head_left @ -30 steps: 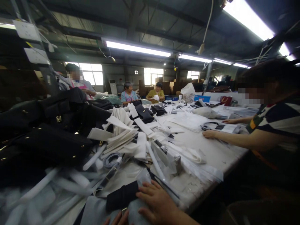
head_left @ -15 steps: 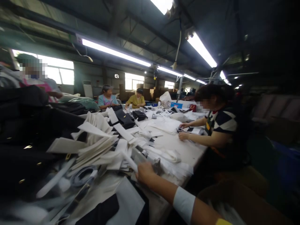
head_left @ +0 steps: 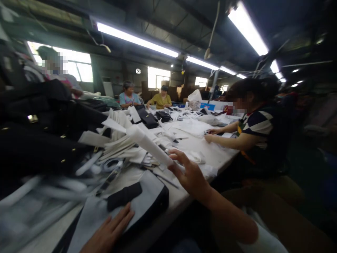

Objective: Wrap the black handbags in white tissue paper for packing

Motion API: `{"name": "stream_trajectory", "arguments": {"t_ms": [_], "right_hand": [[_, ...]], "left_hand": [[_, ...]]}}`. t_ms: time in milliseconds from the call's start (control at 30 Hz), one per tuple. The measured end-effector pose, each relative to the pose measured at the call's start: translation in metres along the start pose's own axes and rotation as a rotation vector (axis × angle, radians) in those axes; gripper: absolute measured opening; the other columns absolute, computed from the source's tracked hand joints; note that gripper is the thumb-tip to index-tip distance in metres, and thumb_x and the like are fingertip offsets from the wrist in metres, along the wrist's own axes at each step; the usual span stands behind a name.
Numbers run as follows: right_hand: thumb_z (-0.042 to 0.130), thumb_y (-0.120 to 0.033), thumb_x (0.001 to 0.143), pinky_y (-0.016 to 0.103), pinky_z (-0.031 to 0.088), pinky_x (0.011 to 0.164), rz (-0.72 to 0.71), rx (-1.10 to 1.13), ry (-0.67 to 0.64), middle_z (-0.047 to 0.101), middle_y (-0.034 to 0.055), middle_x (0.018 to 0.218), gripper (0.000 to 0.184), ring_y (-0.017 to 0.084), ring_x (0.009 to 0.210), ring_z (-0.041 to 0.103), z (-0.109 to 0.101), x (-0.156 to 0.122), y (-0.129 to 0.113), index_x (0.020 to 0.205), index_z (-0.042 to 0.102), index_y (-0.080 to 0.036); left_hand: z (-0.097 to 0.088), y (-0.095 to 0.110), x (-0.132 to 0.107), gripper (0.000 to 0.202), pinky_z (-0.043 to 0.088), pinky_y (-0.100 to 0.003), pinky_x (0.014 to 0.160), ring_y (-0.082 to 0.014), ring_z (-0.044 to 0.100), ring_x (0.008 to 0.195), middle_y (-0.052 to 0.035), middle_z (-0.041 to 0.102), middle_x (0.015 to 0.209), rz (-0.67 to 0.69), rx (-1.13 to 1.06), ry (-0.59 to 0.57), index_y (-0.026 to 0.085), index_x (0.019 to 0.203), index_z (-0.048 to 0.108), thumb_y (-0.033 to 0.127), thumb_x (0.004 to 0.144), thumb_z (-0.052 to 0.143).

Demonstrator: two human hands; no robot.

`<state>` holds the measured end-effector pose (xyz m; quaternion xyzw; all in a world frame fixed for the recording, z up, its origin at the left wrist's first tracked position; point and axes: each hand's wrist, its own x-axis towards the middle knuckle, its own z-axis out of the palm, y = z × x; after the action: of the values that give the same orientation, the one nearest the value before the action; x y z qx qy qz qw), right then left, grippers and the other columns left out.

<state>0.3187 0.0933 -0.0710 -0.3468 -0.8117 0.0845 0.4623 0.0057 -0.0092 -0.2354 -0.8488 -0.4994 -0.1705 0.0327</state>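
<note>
My right hand (head_left: 191,174) pinches the lower end of a white foam strip (head_left: 149,144), which slants up to the left above the table. Fingers stretched out, my left hand (head_left: 112,226) lies flat on a pale grey sheet (head_left: 92,211) with a dark edge. A folded black piece (head_left: 125,196) rests on that sheet, just beyond my left fingertips. Behind the sheet sits a roll of grey tape (head_left: 112,164). White strips (head_left: 119,121) are heaped beyond it.
Black bags (head_left: 34,140) with gold-coloured fittings pile up at the left. On the right a co-worker (head_left: 252,123) handles something small at the table (head_left: 221,160). More people sit or stand at the far side. A brown box (head_left: 279,214) stands below the table edge.
My right hand has risen from the table with the white foam strip in it. My left hand has come into view on the sheet. The camera view has shifted.
</note>
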Motion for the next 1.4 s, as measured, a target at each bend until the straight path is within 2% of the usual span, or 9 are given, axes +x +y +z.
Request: {"name": "stream_trajectory", "arguments": {"t_ms": [67,167,267,533,733,900,1067,1200,1400], "right_hand": [[0.062,-0.025,0.094,0.031,0.051,0.094,-0.075,0.009,-0.049,0.071,0.0032,0.11,0.027,0.02,0.105,0.065,-0.005,-0.027,-0.008,0.121,0.058,-0.025],[0.057,-0.019,0.097,0.035,0.048,0.099,-0.269,-0.024,-0.156,0.072,0.0048,0.11,0.02,0.02,0.105,0.064,0.002,-0.066,-0.017,0.116,0.061,-0.021],[0.051,-0.015,0.1,0.039,0.048,0.096,-0.423,-0.09,-0.193,0.074,0.0051,0.11,0.019,0.021,0.101,0.065,0.027,-0.101,-0.024,0.114,0.063,-0.017],[0.033,-0.018,0.104,0.035,0.051,0.071,-0.314,-0.263,-0.061,0.073,0.0091,0.102,0.036,0.022,0.082,0.066,0.125,-0.135,-0.034,0.109,0.068,-0.02],[0.037,-0.017,0.101,0.031,0.053,0.063,-0.133,-0.15,0.004,0.069,0.0066,0.077,0.03,0.021,0.067,0.064,0.164,-0.141,-0.039,0.098,0.067,-0.019],[0.032,-0.01,0.099,0.031,0.06,0.076,-0.161,0.045,-0.025,0.074,0.0107,0.096,0.038,0.021,0.086,0.07,0.156,-0.161,-0.035,0.119,0.063,-0.015],[0.042,-0.013,0.101,0.037,0.052,0.104,-0.484,-0.039,-0.101,0.074,0.0063,0.113,0.034,0.02,0.109,0.067,0.113,-0.133,-0.025,0.129,0.061,-0.017],[0.037,-0.015,0.104,0.049,0.034,0.119,-0.59,-0.3,-0.263,0.057,0.0033,0.142,0.041,0.024,0.137,0.047,0.087,-0.087,-0.002,0.141,0.051,-0.022],[0.033,-0.015,0.104,0.038,0.05,0.109,-0.576,-0.293,-0.33,0.062,0.0062,0.135,0.041,0.02,0.126,0.058,0.095,-0.105,0.041,0.141,0.052,-0.02]], "left_hand": [[-0.026,0.004,0.004,0.105,0.043,-0.04,0.11,-0.0221,0.05,0.134,0.0063,0.031,0.157,-0.12,-0.226,-0.25,0.045,0.149,0.03,-0.009,0.059,0.038],[-0.064,0.001,0.022,0.086,0.035,-0.042,0.115,-0.0251,0.04,0.141,0.0008,0.032,0.158,-0.069,-0.507,-0.433,0.034,0.151,0.031,0.0,0.074,0.046],[-0.086,-0.004,0.038,0.09,0.027,-0.043,0.119,-0.0228,0.034,0.144,0.0012,0.029,0.16,-0.029,-0.529,-0.525,0.034,0.149,0.035,-0.005,0.068,0.046],[-0.093,-0.005,0.048,0.084,0.028,-0.041,0.118,-0.0178,0.034,0.144,-0.0002,0.033,0.159,0.001,-0.513,-0.575,0.031,0.146,0.041,-0.005,0.071,0.042],[-0.096,0.003,0.045,0.074,0.028,-0.043,0.118,-0.0202,0.033,0.145,-0.0025,0.031,0.16,-0.032,-0.481,-0.547,0.031,0.149,0.036,0.003,0.081,0.05],[-0.056,0.026,0.018,0.082,0.042,-0.042,0.111,-0.0221,0.043,0.139,-0.0067,0.028,0.16,-0.124,-0.174,-0.351,0.031,0.151,0.029,-0.007,0.081,0.046],[-0.016,0.031,-0.004,0.083,0.046,-0.046,0.108,-0.0218,0.043,0.139,-0.007,0.031,0.159,-0.029,0.095,-0.144,0.033,0.154,0.015,-0.009,0.086,0.037],[-0.011,0.027,-0.005,0.081,0.048,-0.042,0.106,-0.0216,0.045,0.138,-0.0047,0.033,0.158,0.021,0.181,-0.107,0.031,0.155,0.014,-0.004,0.086,0.039],[-0.006,0.028,-0.007,0.073,0.051,-0.039,0.099,-0.0275,0.048,0.134,0.0015,0.037,0.157,0.139,0.489,0.068,0.034,0.153,0.026,0.001,0.088,0.036]]}}
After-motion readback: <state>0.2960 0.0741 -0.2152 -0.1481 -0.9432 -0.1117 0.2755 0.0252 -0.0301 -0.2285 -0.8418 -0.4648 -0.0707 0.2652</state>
